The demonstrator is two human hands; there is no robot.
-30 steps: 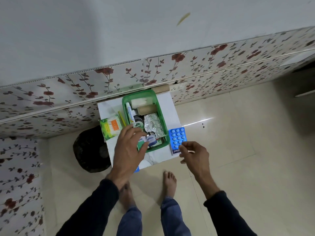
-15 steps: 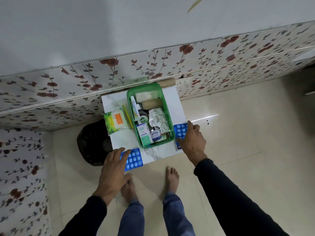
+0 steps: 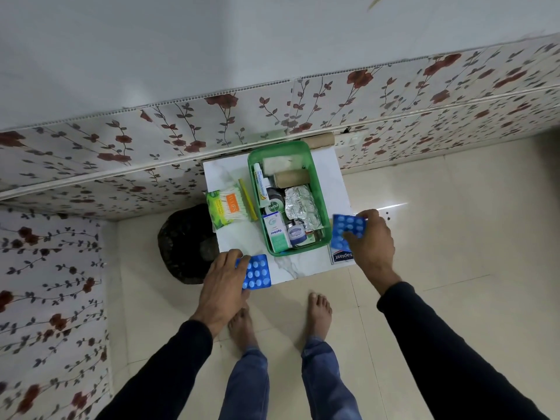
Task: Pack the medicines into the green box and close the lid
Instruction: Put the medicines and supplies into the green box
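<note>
- A small marble-patterned counter (image 3: 233, 177) is standing against a flower-print wall panel (image 3: 121, 140), over a pale tiled floor (image 3: 439, 253); a dark bin (image 3: 185, 241) is sitting on the floor at the counter's 8 o'clock.
- The left hand (image 3: 222, 281) is curling its fingers (image 3: 230, 259) round the left edge of a blue blister strip (image 3: 257, 271) at the counter's 7 o'clock corner. The strip is overhanging the edge, so a loose pinch is risking a drop to the floor, near the bare feet.
- A packet of cotton buds (image 3: 225, 207) and a thin yellow stick (image 3: 247, 200) are lying at the 9 o'clock side of the green box (image 3: 318, 189), still unpacked.
- The green box is sitting mid-counter, open and already crowded; no lid is showing, so closing it is looking doubtful if flat strips are laid on top of the upright things.
- The right hand (image 3: 371, 237) is pinching a second blue strip (image 3: 348, 227), lifted and tilted, at the box's 4 o'clock. Below it a sheet lettered "splast" (image 3: 342, 256) is hanging at the counter's edge and is liable to be knocked off.
- Count: two blue strips, one in each hand; one green box; one bud packet; one yellow stick. Inside the box, as far as I am able to tell: one tube, two rolls, one foil pack, one small carton, and at least two small jars or bottles.
</note>
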